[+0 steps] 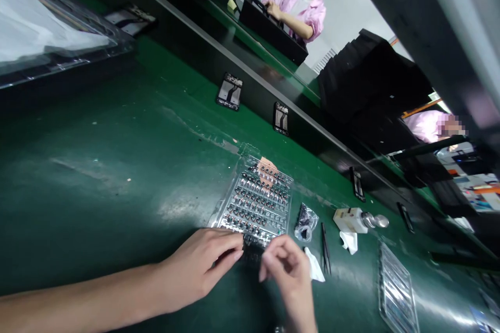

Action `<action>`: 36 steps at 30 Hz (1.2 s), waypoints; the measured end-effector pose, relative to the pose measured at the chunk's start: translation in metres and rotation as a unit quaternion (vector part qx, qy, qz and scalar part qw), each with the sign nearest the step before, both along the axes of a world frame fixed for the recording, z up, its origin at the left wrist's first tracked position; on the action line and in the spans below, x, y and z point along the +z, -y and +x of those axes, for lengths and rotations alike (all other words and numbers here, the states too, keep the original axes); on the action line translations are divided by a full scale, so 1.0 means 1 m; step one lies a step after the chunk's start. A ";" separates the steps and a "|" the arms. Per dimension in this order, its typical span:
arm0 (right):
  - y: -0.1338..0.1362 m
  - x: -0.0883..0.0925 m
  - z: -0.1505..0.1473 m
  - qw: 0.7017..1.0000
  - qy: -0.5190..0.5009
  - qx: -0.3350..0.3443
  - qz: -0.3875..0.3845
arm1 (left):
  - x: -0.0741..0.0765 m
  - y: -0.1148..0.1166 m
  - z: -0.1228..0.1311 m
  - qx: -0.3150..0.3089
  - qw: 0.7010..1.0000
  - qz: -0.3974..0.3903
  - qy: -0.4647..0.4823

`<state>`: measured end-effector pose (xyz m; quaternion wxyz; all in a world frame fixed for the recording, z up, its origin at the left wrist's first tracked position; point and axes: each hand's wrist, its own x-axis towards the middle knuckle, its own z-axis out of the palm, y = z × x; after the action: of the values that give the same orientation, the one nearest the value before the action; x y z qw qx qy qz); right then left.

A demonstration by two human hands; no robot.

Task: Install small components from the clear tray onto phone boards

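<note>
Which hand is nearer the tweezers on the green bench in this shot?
The right hand is nearer: it sits beside the tweezers, not touching them. The left hand is farther away, on the other side of the right hand, at the lower edge of the plastic tray.

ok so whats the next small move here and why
Probably steady the clear tray with your left hand while your right hand takes one part: both hands are at the tray's near edge, and its rows of small dark parts look full.
</note>
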<state>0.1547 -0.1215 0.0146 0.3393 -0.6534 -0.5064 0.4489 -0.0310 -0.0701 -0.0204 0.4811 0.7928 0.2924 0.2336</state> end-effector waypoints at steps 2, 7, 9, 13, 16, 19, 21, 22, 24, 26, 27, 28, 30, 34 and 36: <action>0.000 0.000 0.020 0.998 0.002 -0.060 -0.020 | 0.002 0.001 0.000 -0.003 1.000 -0.005 0.002; -0.007 -0.008 0.041 0.982 0.151 -0.036 -0.103 | 0.008 0.003 -0.003 -0.012 1.000 0.019 0.013; -0.010 -0.012 0.036 0.966 0.246 -0.017 -0.081 | 0.008 0.005 -0.003 -0.011 0.999 0.028 0.020; -0.011 -0.012 0.029 0.935 0.353 -0.008 -0.038 | 0.004 0.007 -0.001 -0.023 0.999 0.024 0.024; -0.001 -0.007 0.045 0.920 0.382 -0.084 0.011 | 0.000 0.007 0.001 -0.034 0.999 0.018 0.014; 0.010 -0.007 0.072 0.836 0.505 -0.182 0.116 | -0.002 0.007 0.001 -0.042 0.999 0.010 0.007; 0.014 -0.014 0.087 0.787 0.573 -0.175 0.149 | -0.003 0.006 0.001 -0.037 0.999 0.004 0.005; 0.015 -0.019 0.092 0.778 0.589 -0.156 0.152 | -0.003 0.006 0.001 -0.033 0.999 0.002 0.006; 0.016 -0.031 0.097 0.770 0.610 -0.111 0.152 | -0.002 0.006 0.001 -0.026 1.000 0.000 0.009; 0.016 -0.040 0.097 0.754 0.634 -0.083 0.153 | -0.002 0.005 0.002 -0.023 1.000 -0.002 0.011; 0.016 -0.044 0.096 0.745 0.645 -0.078 0.151 | -0.001 0.005 0.002 -0.022 1.000 -0.004 0.011; 0.016 -0.046 0.095 0.736 0.656 -0.075 0.149 | -0.001 0.006 0.002 -0.021 1.000 -0.005 0.011; 0.015 -0.049 0.093 0.721 0.675 -0.077 0.141 | -0.001 0.006 0.002 -0.022 1.000 -0.009 0.010; 0.011 -0.049 0.089 0.699 0.700 -0.095 0.113 | -0.003 0.006 0.003 -0.017 0.999 -0.024 0.013; 0.009 -0.048 0.087 0.696 0.703 -0.108 0.100 | -0.002 0.005 0.004 -0.008 0.999 -0.042 0.019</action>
<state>0.2420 -0.1302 -0.0339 -0.0055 -0.7911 -0.5652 -0.2339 -0.0269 -0.0750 -0.0228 0.5212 0.7696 0.2862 0.2326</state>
